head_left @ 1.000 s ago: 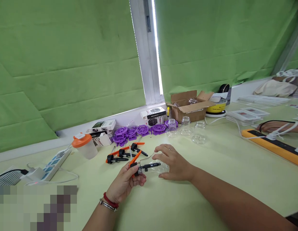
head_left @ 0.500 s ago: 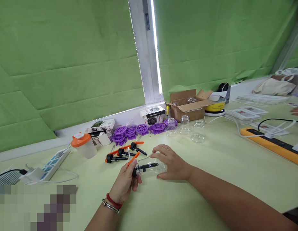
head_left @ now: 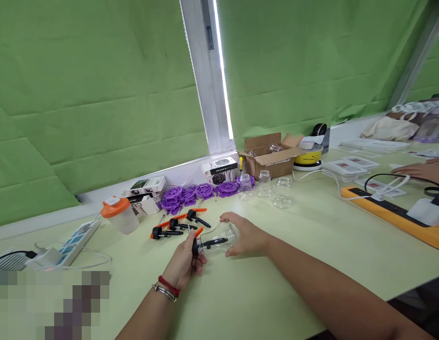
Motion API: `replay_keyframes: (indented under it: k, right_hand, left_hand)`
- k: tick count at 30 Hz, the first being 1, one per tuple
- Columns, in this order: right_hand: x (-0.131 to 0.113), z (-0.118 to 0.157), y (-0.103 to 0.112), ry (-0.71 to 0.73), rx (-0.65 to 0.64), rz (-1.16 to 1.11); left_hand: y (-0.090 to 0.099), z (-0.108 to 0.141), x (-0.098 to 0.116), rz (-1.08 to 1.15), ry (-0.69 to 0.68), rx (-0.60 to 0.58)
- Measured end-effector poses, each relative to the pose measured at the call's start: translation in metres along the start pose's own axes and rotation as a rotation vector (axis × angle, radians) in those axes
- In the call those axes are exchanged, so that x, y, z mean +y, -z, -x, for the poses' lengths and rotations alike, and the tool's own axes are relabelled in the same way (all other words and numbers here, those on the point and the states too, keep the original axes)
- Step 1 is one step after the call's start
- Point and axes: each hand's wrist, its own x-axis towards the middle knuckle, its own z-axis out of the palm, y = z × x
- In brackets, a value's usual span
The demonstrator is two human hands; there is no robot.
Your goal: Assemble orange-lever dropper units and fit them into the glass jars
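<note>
My left hand (head_left: 185,262) grips a black cap with an orange lever (head_left: 199,232) at the neck of a clear bulb-shaped container (head_left: 219,231). A black rod (head_left: 215,242) lies inside the container, which is tilted on its side. My right hand (head_left: 249,236) is wrapped round the container's wide end, thumb below and fingers above. Behind my left hand, three black caps with rods and orange levers (head_left: 173,225) lie on the table. Three clear containers (head_left: 283,191) stand beyond my right hand.
Purple plastic parts (head_left: 205,191) lie before white boxes (head_left: 219,171). An open carton (head_left: 271,163) and an orange-lidded cup (head_left: 122,217) stand at the back. Power strips (head_left: 392,215) with cables are on both sides. Another person's hand (head_left: 419,171) is at far right.
The camera view has shifted, moving most things slightly left. My right fingers have come down closer round the container's wide end, and the orange lever in my left hand has turned and shows less.
</note>
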Motion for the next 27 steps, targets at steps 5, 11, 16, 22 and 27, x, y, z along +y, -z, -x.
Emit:
replay_keyframes:
  k: [5,11,16,22,27]
  right_hand:
    - [-0.002,0.004,0.003,-0.189,-0.083,-0.023]
    - [-0.001,0.003,0.004,-0.205,-0.083,-0.040]
    - [-0.002,0.003,0.003,-0.199,-0.101,-0.080]
    - [0.001,0.002,0.003,-0.233,-0.120,-0.075]
    - [0.002,0.000,0.005,-0.187,-0.117,-0.050]
  left_hand:
    - [-0.007,-0.002,0.000,-0.020,0.010,0.045]
    - [-0.009,-0.008,-0.009,-0.042,-0.130,0.138]
    - [-0.009,-0.006,-0.011,-0.018,-0.186,0.177]
    - [-0.007,-0.004,-0.016,-0.029,-0.192,0.170]
    - [-0.003,-0.007,-0.022,-0.045,-0.208,0.161]
